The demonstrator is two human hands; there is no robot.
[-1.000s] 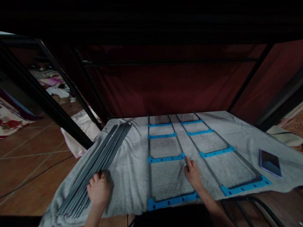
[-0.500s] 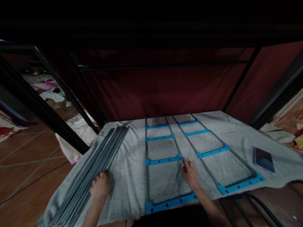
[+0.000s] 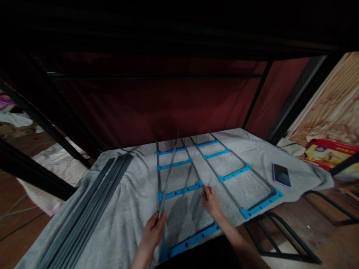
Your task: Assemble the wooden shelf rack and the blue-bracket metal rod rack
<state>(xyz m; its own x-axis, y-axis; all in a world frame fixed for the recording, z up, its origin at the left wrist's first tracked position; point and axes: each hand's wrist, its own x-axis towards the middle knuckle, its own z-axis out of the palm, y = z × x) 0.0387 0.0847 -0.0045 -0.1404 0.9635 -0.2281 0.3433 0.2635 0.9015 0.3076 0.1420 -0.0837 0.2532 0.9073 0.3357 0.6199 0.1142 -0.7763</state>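
So the loose grey rod (image 3: 169,173) slants over the left frame (image 3: 181,190), looks lifted off it, and the left hand (image 3: 154,228) is closed around its near end. The right hand (image 3: 212,202) pinches that frame's side rail by a blue crossbar end. My read: the step is bringing a rod in while steadying the frame, and next calls for careful lining up. Left of that frame: rod bundle (image 3: 98,207); right: second frame (image 3: 235,173), then phone (image 3: 282,175).
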